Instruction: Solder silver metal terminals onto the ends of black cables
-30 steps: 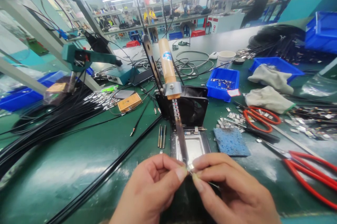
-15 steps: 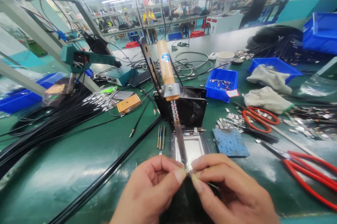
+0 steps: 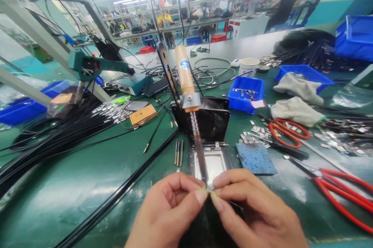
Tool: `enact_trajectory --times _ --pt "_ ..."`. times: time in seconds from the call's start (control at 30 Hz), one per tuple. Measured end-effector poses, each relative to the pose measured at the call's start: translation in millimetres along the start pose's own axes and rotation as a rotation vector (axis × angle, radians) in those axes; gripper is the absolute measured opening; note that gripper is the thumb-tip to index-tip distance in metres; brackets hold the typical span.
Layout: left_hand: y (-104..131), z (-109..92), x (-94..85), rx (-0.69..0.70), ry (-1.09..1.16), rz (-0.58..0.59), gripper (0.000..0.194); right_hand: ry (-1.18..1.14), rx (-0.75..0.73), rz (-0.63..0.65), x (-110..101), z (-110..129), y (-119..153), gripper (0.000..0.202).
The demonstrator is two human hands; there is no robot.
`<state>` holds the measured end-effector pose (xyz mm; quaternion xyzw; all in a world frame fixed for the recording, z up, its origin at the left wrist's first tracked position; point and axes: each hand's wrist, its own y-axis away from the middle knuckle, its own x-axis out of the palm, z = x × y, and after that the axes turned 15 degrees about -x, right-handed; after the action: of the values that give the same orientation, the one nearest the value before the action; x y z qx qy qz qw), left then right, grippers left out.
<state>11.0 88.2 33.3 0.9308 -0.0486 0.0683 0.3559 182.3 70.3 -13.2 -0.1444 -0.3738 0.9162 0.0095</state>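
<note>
Left hand (image 3: 170, 207): cut off at the wrist by the bottom edge; its lower fingers are hidden.
Right hand (image 3: 259, 205): also cut off below.
Small metal piece (image 3: 210, 187): mostly covered by both hands' fingertips; too small to make out its shape.
Soldering iron (image 3: 198, 151): whether its tip touches the piece cannot be told.
Metal tray (image 3: 228, 156): near end hidden behind the hands.
Oval label (image 3: 184, 64): lettering too small to read.
Red-handled scissors (image 3: 339, 187): handles cut off by the right edge.
Black cables (image 3: 96, 212): leave through the bottom edge.
Background person (image 3: 281, 11): blurred, head pixelated.
</note>
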Motion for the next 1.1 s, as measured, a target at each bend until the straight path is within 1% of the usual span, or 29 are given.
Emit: enact_trajectory --times 0.37,0.47,0.8,1.1 --pt "-1.5 1.5 -1.9 0.008 -0.031 -0.001 0.023 -0.002 0.008 0.014 0.1 -0.6 -0.2 0.021" --pt "-1.7 1.0 -0.9 0.018 -0.047 -0.019 0.021 -0.004 0.007 0.018 0.3 -1.6 -0.6 0.021" --pt "-0.7 -2.2 1.6 0.012 -0.042 -0.015 0.021 0.003 0.008 -0.001 -1.3 0.0 0.0 0.019" --pt "0.5 -1.0 1.7 0.002 -0.044 -0.031 0.021 0.005 0.01 -0.013 -1.3 0.4 -1.4 0.018"
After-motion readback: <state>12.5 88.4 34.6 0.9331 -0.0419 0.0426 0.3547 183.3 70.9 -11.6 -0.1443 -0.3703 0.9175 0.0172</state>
